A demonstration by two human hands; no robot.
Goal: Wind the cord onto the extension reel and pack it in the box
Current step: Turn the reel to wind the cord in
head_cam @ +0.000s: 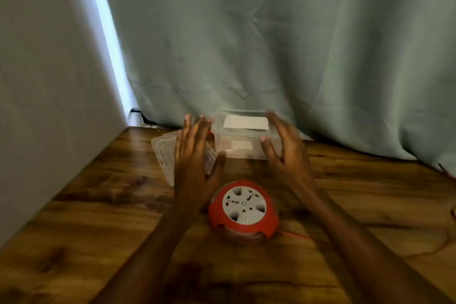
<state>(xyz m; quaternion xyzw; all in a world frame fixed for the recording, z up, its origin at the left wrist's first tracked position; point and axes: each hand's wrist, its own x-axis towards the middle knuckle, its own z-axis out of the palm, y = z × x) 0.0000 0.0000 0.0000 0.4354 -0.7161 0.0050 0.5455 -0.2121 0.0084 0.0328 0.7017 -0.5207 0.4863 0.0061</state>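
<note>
Both hands, left hand (195, 153) and right hand (283, 148), had straight, empty fingers flanking the clear box (243, 131); the reel (243, 210) sat behind them, nearer the wrists.

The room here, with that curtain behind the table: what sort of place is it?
Probably a room in a home, though that is a guess. A wooden table stands against a plain wall, a green curtain hangs behind it, and household items lie on it: a red extension reel and a clear plastic box.
</note>
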